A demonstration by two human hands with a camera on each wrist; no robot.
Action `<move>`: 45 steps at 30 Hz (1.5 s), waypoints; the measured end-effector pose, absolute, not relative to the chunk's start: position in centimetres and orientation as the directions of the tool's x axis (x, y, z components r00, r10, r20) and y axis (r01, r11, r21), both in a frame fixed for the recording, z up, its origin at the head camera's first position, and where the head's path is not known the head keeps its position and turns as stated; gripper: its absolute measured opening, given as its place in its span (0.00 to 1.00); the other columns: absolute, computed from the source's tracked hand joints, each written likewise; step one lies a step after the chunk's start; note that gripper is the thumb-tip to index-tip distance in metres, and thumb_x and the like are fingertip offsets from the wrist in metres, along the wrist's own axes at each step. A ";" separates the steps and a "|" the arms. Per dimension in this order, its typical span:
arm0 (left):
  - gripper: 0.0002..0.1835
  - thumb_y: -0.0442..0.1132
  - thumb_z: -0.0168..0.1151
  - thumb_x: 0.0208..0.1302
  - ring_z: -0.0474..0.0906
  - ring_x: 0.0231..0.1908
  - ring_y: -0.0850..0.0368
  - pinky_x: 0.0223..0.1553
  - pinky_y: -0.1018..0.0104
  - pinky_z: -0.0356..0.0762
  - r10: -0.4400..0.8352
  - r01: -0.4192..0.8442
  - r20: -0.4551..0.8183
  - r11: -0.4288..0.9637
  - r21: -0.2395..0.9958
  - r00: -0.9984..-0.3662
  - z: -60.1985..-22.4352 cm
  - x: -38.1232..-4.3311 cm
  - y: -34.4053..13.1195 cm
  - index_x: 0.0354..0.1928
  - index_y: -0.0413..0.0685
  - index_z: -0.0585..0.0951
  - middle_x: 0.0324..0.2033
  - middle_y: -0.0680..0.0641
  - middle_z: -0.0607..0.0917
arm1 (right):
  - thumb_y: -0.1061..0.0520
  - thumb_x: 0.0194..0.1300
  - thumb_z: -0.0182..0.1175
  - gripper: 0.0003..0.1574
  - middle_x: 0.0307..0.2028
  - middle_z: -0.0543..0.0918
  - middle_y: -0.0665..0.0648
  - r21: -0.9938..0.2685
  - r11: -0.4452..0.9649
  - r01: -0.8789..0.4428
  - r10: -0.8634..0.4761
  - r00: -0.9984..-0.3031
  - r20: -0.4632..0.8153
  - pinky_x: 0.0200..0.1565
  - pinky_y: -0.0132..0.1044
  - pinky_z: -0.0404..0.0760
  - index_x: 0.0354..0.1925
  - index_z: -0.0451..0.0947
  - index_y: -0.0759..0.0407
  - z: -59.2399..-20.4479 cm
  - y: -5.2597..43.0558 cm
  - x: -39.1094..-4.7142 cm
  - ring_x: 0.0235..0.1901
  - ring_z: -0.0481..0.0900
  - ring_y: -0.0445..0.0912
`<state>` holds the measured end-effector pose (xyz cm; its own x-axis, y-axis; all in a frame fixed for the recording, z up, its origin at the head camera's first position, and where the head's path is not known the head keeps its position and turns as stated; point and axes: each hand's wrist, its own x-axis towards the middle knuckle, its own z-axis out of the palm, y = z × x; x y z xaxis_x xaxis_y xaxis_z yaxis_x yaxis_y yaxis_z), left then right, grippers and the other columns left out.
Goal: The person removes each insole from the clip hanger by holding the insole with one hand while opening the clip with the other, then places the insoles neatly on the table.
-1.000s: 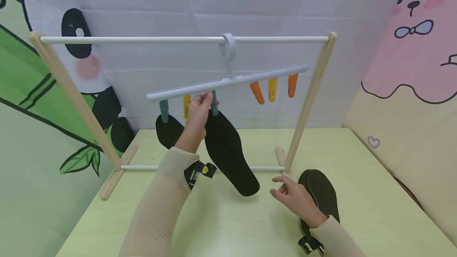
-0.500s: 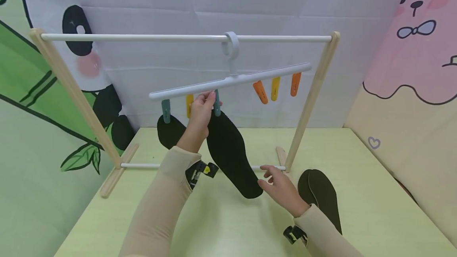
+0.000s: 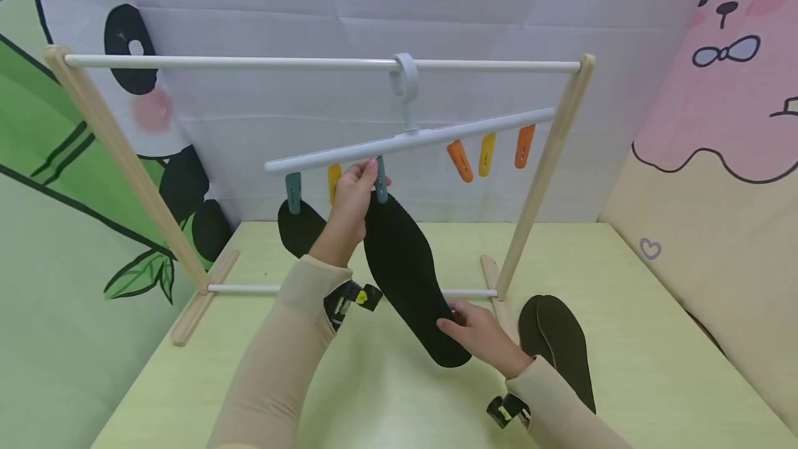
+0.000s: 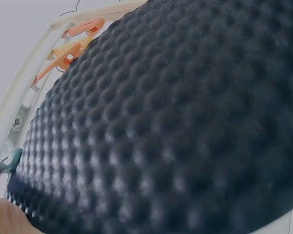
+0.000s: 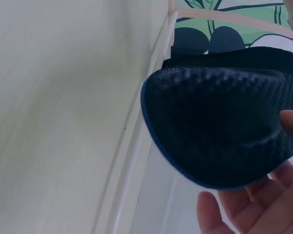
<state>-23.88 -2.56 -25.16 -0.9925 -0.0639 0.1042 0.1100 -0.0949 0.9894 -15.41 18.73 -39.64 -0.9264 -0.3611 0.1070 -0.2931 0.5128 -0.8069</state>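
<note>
A black insole hangs slantwise from a teal clip on the white hanger. My left hand pinches that clip, thumb in front and a fingertip showing past its far side. Low on the same insole my right hand grips the edge, thumb on the near face and fingers behind; the right wrist view shows the insole's broad end between them. The dimpled underside fills the left wrist view. A second black insole hangs from another teal clip, partly behind my left arm.
The hanger tilts, left end low, on the top rod of a wooden-legged rack. A yellow clip hangs between the teal ones, and orange and yellow clips at the right. More dark insoles lie on the table at right.
My right hand has moved left from beside the insoles on the table and taken hold of the hanging insole's lower end. That end has shifted slightly down and right. My left hand stays at the clip.
</note>
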 end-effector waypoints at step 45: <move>0.21 0.48 0.48 0.75 0.72 0.55 0.47 0.69 0.48 0.52 -0.057 0.124 0.124 -0.005 0.992 -0.991 -25.3 -24.6 -2.2 0.55 0.37 0.76 0.34 0.52 0.77 | 0.59 0.69 0.59 0.13 0.38 0.85 0.62 -0.825 0.498 -0.268 -0.376 -0.924 0.073 0.41 0.44 0.82 0.43 0.77 0.70 -40.8 18.5 -15.8 0.35 0.82 0.49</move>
